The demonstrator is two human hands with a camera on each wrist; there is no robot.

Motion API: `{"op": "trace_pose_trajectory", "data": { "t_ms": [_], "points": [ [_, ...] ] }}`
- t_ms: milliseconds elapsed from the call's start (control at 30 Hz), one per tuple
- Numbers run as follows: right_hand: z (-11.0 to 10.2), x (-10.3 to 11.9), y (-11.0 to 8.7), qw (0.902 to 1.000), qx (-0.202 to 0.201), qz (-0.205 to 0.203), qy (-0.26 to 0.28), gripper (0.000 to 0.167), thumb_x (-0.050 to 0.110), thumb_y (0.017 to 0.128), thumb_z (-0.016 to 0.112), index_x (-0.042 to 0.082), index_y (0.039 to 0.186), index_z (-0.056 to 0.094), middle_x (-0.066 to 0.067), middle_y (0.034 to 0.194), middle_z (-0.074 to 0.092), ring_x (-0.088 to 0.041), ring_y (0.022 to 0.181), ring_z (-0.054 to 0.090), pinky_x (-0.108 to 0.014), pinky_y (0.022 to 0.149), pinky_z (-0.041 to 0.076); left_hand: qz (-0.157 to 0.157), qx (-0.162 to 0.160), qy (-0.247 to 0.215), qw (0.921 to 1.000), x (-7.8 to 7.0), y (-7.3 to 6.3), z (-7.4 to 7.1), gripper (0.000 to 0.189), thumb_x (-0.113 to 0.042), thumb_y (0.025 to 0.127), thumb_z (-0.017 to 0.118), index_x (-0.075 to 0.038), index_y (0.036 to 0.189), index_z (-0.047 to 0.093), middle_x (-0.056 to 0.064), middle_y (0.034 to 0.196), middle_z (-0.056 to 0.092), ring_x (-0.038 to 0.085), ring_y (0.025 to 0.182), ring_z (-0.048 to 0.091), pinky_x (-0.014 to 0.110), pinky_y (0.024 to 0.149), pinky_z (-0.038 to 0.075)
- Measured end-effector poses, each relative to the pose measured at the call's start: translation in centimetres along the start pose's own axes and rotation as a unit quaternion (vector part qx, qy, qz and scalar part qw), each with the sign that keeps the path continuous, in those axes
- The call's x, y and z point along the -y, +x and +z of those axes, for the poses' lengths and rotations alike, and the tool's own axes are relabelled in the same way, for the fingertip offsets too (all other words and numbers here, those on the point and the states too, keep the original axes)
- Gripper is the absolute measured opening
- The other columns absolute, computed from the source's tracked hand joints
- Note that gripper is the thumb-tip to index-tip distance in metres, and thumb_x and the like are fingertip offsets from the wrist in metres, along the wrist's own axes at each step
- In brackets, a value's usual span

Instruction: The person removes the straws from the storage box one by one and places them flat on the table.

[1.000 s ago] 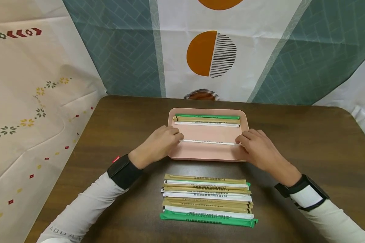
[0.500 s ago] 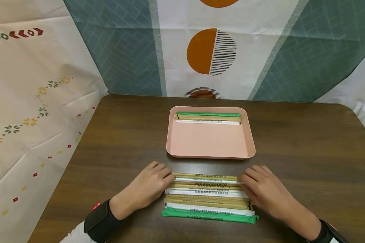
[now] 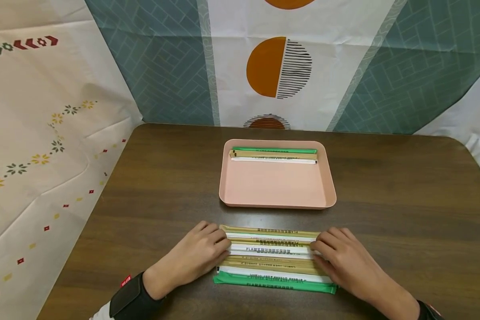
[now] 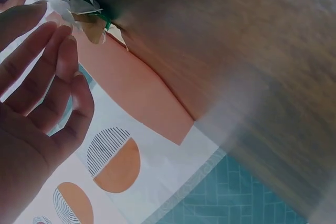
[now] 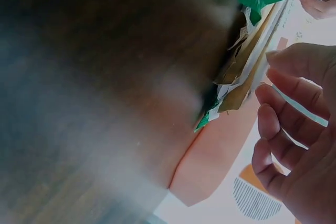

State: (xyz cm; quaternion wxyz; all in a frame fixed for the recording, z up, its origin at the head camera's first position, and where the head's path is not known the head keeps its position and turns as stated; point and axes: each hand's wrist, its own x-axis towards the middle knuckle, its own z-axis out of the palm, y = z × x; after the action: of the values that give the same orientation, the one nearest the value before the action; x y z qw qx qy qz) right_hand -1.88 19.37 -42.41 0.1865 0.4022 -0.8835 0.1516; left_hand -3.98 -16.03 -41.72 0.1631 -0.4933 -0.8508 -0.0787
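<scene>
Several straws in paper wrappers, white, tan and green, lie side by side in a row on the table. Across the middle of this row is a white wrapped straw [image 3: 269, 250] with dark print. My left hand [image 3: 192, 255] pinches its left end, and my right hand [image 3: 346, 260] pinches its right end. Both fingertips overlap neighbouring straws in the head view. Nearest me lies a green wrapped straw [image 3: 274, 286]. In the right wrist view, the thumb and forefinger of the right hand [image 5: 296, 114] are at the edge of the bundled straw ends.
Behind the row stands a shallow pink tray [image 3: 278, 186] on the brown wooden table [image 3: 392, 186]. Along its far side lie a green straw [image 3: 274, 150], a tan one [image 3: 274, 155] and a white one [image 3: 274, 161]. Patterned cloth [image 3: 172, 66] hangs beyond the table.
Both hands have come back from the tray to the row, leaving a thin white straw along the tray's far side. Since half a second ago they have shifted slightly nearer me onto the white straw.
</scene>
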Motion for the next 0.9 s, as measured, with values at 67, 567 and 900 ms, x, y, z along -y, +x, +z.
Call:
{"op": "trace_pose_trajectory", "data": {
  "t_ms": [67, 567, 900],
  "points": [
    [0.0, 0.1, -0.1, 1.0, 0.003, 0.005, 0.005, 0.042, 0.039, 0.104, 0.034, 0.016, 0.088, 0.067, 0.008, 0.086, 0.059, -0.012, 0.079, 0.053, -0.035, 0.071, 0.04, -0.002, 0.0, -0.005, 1.0, 0.0, 0.0, 0.0, 0.015, -0.02, 0.082, 0.077, -0.017, 0.085, 0.063, -0.003, 0.084, 0.06, 0.014, 0.079, 0.056, 0.032, 0.073, 0.045],
    [-1.8, -3.1, 3.1, 0.9989, -0.045, 0.001, -0.011, 0.047, 0.042, 0.103, 0.035, 0.012, 0.087, 0.067, 0.003, 0.084, 0.062, -0.018, 0.077, 0.056, -0.042, 0.067, 0.043, -0.029, -0.021, -0.034, 0.9988, 3.2, 3.2, -1.6, 0.007, -0.015, 0.085, 0.073, -0.011, 0.089, 0.069, 0.001, 0.086, 0.064, 0.018, 0.082, 0.058, 0.034, 0.074, 0.047],
    [-0.6, -10.1, 8.8, 0.9975, 0.01, 0.047, -0.051, 0.026, 0.002, 0.075, 0.079, -0.002, 0.097, 0.065, -0.016, 0.093, 0.064, -0.033, 0.082, 0.059, -0.046, 0.065, 0.044, -0.077, 0.04, -0.029, 0.9958, 9.7, 10.4, -0.8, 0.013, -0.009, 0.086, 0.073, -0.004, 0.097, 0.068, 0.01, 0.094, 0.064, 0.023, 0.085, 0.059, 0.036, 0.074, 0.05]
  ]
}}
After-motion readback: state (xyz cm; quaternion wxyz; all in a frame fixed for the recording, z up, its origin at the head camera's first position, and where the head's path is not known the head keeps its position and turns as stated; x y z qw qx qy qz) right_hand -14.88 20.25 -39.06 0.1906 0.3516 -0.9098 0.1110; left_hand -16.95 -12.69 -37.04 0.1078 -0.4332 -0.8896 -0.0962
